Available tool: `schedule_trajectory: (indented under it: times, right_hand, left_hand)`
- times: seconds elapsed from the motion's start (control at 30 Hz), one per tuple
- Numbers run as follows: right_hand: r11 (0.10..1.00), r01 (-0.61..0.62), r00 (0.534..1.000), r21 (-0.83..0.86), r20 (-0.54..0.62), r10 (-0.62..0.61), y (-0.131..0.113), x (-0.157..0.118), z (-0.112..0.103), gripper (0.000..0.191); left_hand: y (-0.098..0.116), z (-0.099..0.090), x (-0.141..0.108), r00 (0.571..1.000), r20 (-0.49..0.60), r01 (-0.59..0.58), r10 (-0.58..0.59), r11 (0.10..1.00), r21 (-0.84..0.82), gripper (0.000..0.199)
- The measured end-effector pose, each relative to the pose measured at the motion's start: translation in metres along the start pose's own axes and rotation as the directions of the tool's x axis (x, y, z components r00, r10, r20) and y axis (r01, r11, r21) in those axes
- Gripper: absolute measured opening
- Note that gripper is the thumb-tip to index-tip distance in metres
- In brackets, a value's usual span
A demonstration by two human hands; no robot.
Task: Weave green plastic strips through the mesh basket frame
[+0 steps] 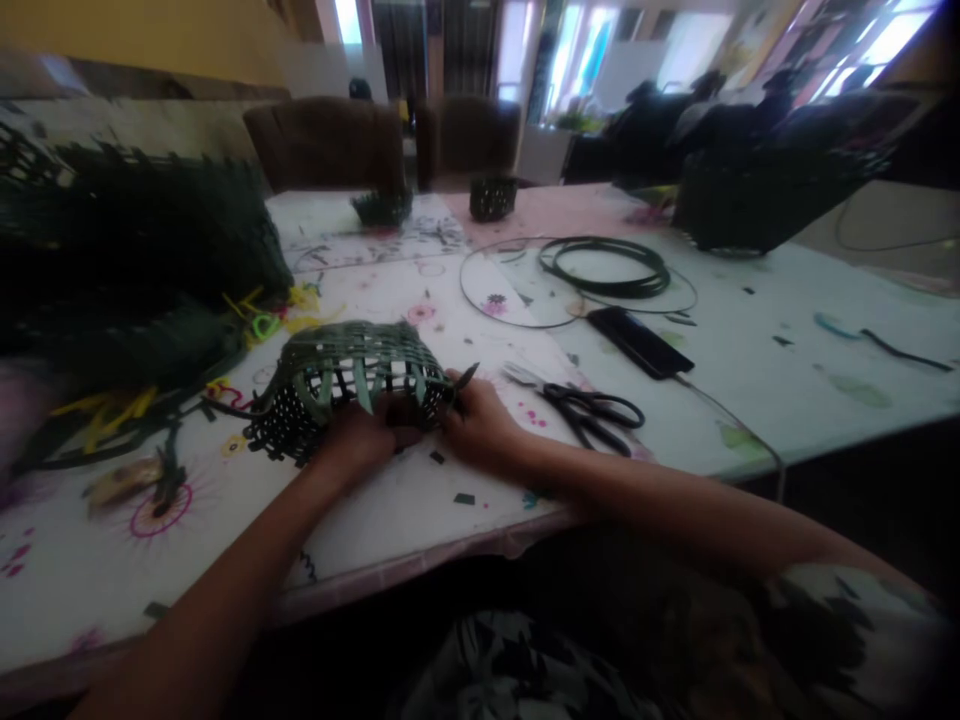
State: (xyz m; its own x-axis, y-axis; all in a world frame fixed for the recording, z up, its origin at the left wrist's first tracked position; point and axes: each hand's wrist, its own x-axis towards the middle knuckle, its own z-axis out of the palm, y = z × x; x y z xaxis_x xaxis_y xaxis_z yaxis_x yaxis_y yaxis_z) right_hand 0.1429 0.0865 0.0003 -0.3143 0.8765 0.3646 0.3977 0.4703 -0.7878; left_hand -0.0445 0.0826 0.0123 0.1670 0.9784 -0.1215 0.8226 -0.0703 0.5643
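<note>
A small dark green woven basket lies tipped on its side on the table in front of me, its open mouth toward me. My left hand reaches into the mouth, its fingers partly hidden by the weave, closed at the near rim. At the basket's right edge my right hand is closed, pinching a green strip whose pointed end sticks up past the fingers. Black-handled scissors lie to the right of my right hand, blades toward the basket.
A phone with a cable and a coil of green strip lie right of centre. Large dark baskets stand at left, another at far right. Two small baskets sit farther back. Scraps dot the tablecloth; people sit in the background.
</note>
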Motion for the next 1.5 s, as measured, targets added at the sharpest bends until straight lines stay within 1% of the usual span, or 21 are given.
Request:
schedule_trajectory:
  times: [0.07, 0.13, 0.2, 0.23, 0.3, 0.37, 0.43, 0.57, 0.63, 0.77, 0.83, 0.9, 1.07, 1.17, 1.23, 1.33, 1.5]
  right_hand:
    - [1.000, 0.001, 1.000, -0.002, -0.004, -0.001, 0.003, 0.001, 0.001, 0.016]
    - [1.000, 0.006, 1.000, -0.007, -0.015, -0.006, 0.005, 0.001, 0.002, 0.019]
    - [1.000, 0.002, 1.000, -0.006, -0.020, -0.002, 0.007, 0.002, 0.004, 0.021]
    - [1.000, -0.004, 1.000, -0.006, -0.022, 0.004, 0.008, 0.002, 0.004, 0.022]
    - [1.000, -0.014, 1.000, -0.008, -0.024, 0.013, 0.009, 0.002, 0.005, 0.023]
    - [1.000, -0.018, 1.000, -0.018, -0.025, 0.017, 0.010, 0.003, 0.005, 0.023]
    - [0.999, -0.018, 1.000, -0.033, -0.023, 0.017, 0.010, 0.003, 0.005, 0.023]
    - [0.997, -0.034, 0.999, -0.073, -0.017, 0.033, 0.008, 0.003, 0.004, 0.021]
    - [0.997, -0.039, 0.999, -0.064, 0.001, 0.039, 0.007, 0.003, 0.002, 0.020]
    - [0.999, -0.043, 0.999, -0.021, 0.016, 0.043, 0.004, 0.001, 0.000, 0.021]
    - [0.999, -0.046, 0.999, -0.024, 0.009, 0.046, 0.004, 0.001, 0.000, 0.021]
    - [0.998, -0.049, 0.999, -0.030, 0.010, 0.049, 0.004, 0.002, 0.000, 0.021]
    - [0.995, -0.066, 0.997, -0.075, 0.027, 0.069, 0.006, 0.004, 0.001, 0.020]
    - [0.995, -0.070, 0.997, -0.068, 0.034, 0.073, 0.006, 0.003, 0.001, 0.019]
    - [0.997, -0.062, 0.998, -0.053, 0.030, 0.064, 0.005, 0.003, 0.000, 0.020]
    - [0.998, -0.058, 0.998, -0.026, 0.029, 0.059, 0.004, 0.002, -0.001, 0.022]
    - [0.996, -0.087, 0.995, -0.017, 0.038, 0.088, 0.005, 0.002, -0.001, 0.019]
  left_hand:
    - [0.004, 0.002, -0.005, 0.999, -0.039, -0.011, 0.011, 1.000, -0.005, 0.021]
    - [0.007, 0.006, -0.013, 0.991, -0.128, -0.040, 0.042, 0.999, 0.013, 0.025]
    - [0.011, 0.012, -0.022, 0.970, -0.233, -0.052, 0.066, 0.996, 0.068, 0.028]
    - [0.012, 0.015, -0.026, 0.960, -0.269, -0.050, 0.073, 0.995, 0.092, 0.027]
    - [0.015, 0.020, -0.032, 0.947, -0.310, -0.052, 0.088, 0.991, 0.121, 0.021]
    - [0.019, 0.024, -0.036, 0.935, -0.334, -0.068, 0.117, 0.986, 0.155, 0.013]
    - [0.022, 0.026, -0.038, 0.926, -0.347, -0.077, 0.152, 0.972, 0.220, 0.009]
    - [0.025, 0.029, -0.041, 0.931, -0.309, -0.066, 0.194, 0.923, 0.380, 0.016]
    - [0.026, 0.029, -0.041, 0.934, -0.307, -0.047, 0.182, 0.916, 0.398, 0.017]
    - [0.026, 0.027, -0.040, 0.939, -0.330, 0.007, 0.098, 0.953, 0.304, 0.017]
    - [0.026, 0.026, -0.039, 0.938, -0.338, 0.017, 0.076, 0.964, 0.266, 0.023]
    - [0.026, 0.025, -0.039, 0.942, -0.326, 0.007, 0.077, 0.968, 0.250, 0.026]
    - [0.023, 0.021, -0.034, 0.960, -0.263, -0.038, 0.097, 0.974, 0.224, 0.026]
    - [0.021, 0.017, -0.028, 0.974, -0.200, -0.068, 0.105, 0.981, 0.184, 0.027]
    - [0.019, 0.014, -0.025, 0.978, -0.178, -0.082, 0.111, 0.983, 0.164, 0.029]
    - [0.017, 0.011, -0.022, 0.982, -0.154, -0.087, 0.109, 0.986, 0.144, 0.031]
    - [0.014, 0.009, -0.019, 0.987, -0.131, -0.081, 0.096, 0.990, 0.120, 0.030]
